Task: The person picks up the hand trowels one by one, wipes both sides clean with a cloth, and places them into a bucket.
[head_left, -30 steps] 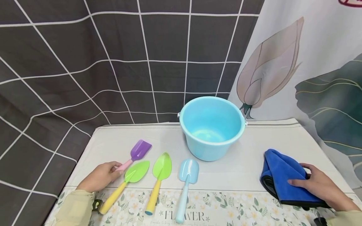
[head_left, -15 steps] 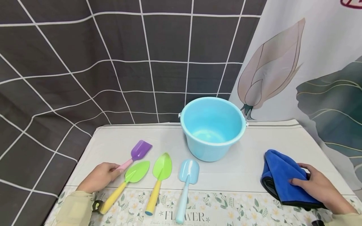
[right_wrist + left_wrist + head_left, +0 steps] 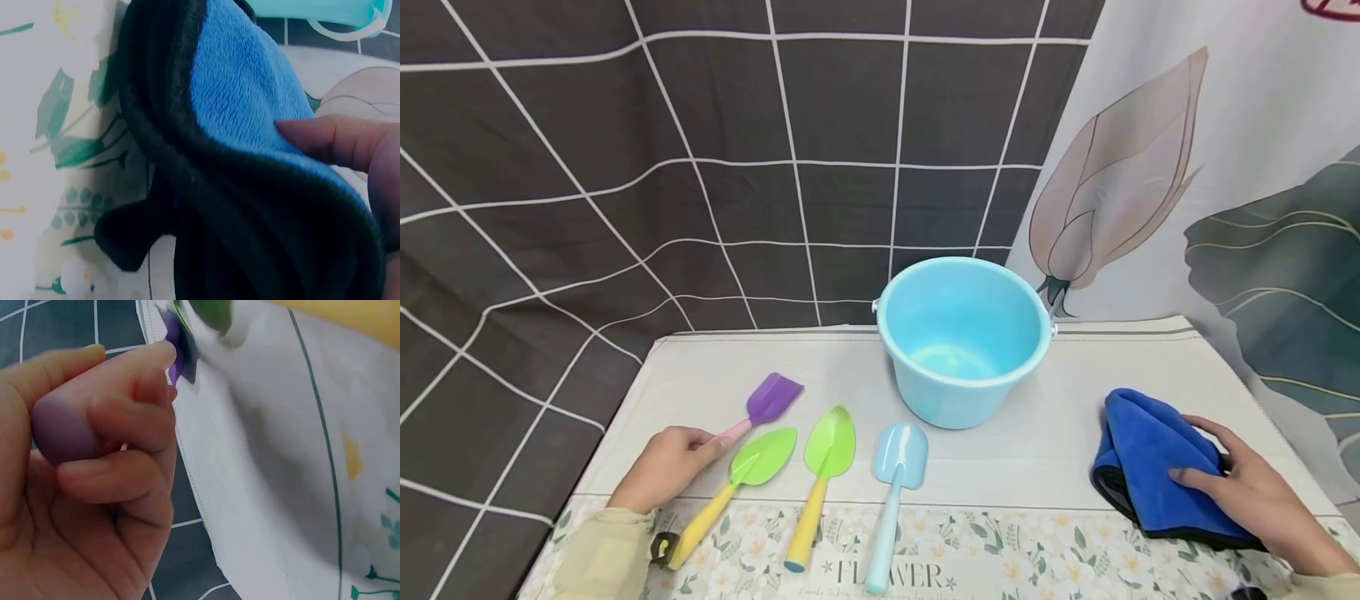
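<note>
My left hand grips the pink handle of a toy shovel with a purple blade, at the left of the table. In the left wrist view its fingers curl round the handle's rounded end. Over on the right, my right hand holds a folded blue towel with black edging, the thumb pressing on its upper face. The right wrist view shows the thumb on the blue pile; the other fingers are mostly hidden by the cloth.
Two green trowels with yellow handles, one leaning left and one beside it, lie near the left hand. A light blue shovel lies right of them. Behind stands a light blue bucket. A dark grid curtain hangs behind the table.
The right hand has shifted slightly up, and the towel's upper part bunches a little higher. My left hand has slid slightly along the shovel's handle toward the blade; the other tools and bucket stay put.
</note>
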The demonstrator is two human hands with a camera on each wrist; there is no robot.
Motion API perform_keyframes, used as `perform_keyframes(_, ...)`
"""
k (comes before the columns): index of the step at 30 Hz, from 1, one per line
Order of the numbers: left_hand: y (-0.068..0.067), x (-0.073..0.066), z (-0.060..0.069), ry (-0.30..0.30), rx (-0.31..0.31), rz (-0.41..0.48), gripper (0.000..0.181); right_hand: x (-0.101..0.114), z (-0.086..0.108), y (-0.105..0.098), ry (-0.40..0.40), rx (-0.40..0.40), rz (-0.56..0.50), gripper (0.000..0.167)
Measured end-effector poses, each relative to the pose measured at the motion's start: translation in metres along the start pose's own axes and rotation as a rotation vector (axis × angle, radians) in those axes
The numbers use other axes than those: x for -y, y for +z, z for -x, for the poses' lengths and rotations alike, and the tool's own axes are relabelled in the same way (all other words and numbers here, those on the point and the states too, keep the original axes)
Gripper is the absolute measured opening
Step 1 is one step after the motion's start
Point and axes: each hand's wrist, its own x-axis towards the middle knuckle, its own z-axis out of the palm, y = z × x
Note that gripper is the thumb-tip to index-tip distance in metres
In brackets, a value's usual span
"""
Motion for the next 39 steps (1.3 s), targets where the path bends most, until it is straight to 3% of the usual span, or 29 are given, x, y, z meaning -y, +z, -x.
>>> perform_keyframes(13,-0.003,-0.01,0.001,-0.074,-0.082,-0.025,0.033,-0.006,0.003,-0.004,-0.087,-0.137,-0.01,0.087)
perform_keyframes(22,-0.003,-0.018,0.006,-0.108,-0.083,-0.037,0.033,0.001,0.005,-0.002,-0.036,-0.2,0.001,0.087)
perform_keyframes(29,-0.002,-0.022,0.009,-0.106,-0.131,-0.035,0.039,0.005,0.006,-0.001,0.006,-0.342,-0.073,0.085)
perform_keyframes(35,-0.003,-0.028,0.013,-0.144,-0.191,-0.011,0.042,0.013,0.009,-0.002,0.018,-0.449,-0.101,0.084)
perform_keyframes(39,-0.004,-0.036,0.016,-0.154,-0.197,0.016,0.039,0.024,0.015,-0.004,0.031,-0.507,-0.126,0.084)
